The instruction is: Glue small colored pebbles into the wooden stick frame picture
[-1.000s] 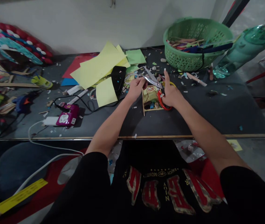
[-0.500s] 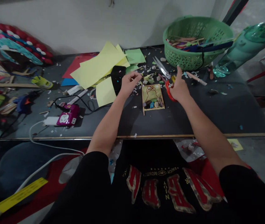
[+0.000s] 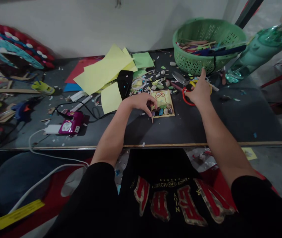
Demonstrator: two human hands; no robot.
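A small framed pebble picture (image 3: 170,96) lies flat on the dark table, with a yellow backing, a reddish-brown string outline and coloured stones along its near edge. My left hand (image 3: 142,101) curls over its left side, thumb and fingers closed around that edge; the fingertips partly hide the stones. To the right, my right hand (image 3: 201,91) grips the handles of scissors (image 3: 179,78), its index finger stretched forward. Red and yellow handle loops show around the fingers, and the silver blades point away to the left. Loose pebbles (image 3: 159,86) and paper scraps lie just behind the picture.
A green plastic basket (image 3: 192,62) of sticks and tools stands at the back right beside a green bottle (image 3: 256,49). Yellow paper sheets (image 3: 106,71) lie left of centre. A purple power adapter (image 3: 71,124) with cords and a blue glue gun (image 3: 23,109) are farther left.
My left hand has come down and nearer, from behind the picture onto its left edge. My right hand has shifted right with the scissors, whose blades now lie lower and turned more leftward.
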